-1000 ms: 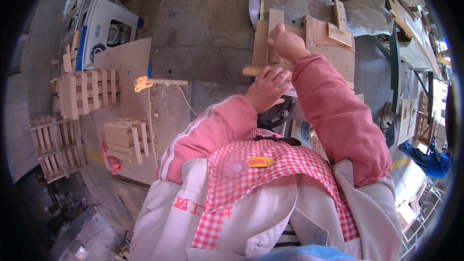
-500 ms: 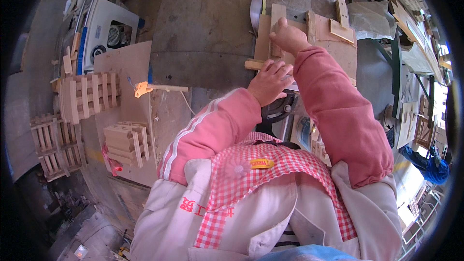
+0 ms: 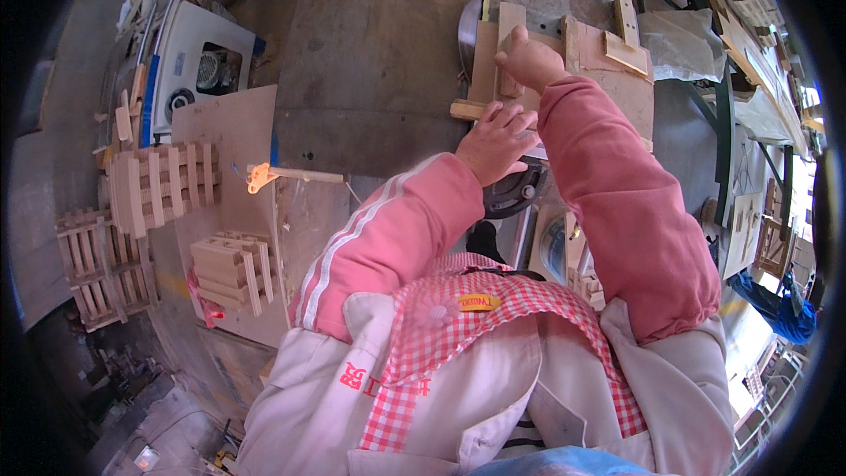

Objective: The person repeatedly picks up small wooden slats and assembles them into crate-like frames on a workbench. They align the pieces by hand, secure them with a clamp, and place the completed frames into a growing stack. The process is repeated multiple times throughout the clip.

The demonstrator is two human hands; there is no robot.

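My right hand [image 3: 531,62] is closed on a pale wooden strip [image 3: 511,19] that lies lengthwise on a flat wooden jig board [image 3: 484,57]. Just left of that board rises a round saw blade [image 3: 469,40], set in a dark metal saw table [image 3: 370,62]. Nearer to me, my left hand [image 3: 495,143] has its fingers spread, their tips at the jig's near edge beside a short wooden bar [image 3: 468,109]. The underside of my right hand's grip is hidden.
Small wood blocks [image 3: 625,55] are fixed on the jig's right part. Stacked slatted wood pieces [image 3: 167,181] and a smaller stack [image 3: 231,269] stand at left, near an orange-ended stick [image 3: 300,174]. A white machine [image 3: 201,66] is at far left. Below the saw table sits a dark handwheel [image 3: 515,198].
The jig board, the strip and both hands have moved a little farther away along the saw blade. The view has shifted slightly. My right hand keeps its grip.
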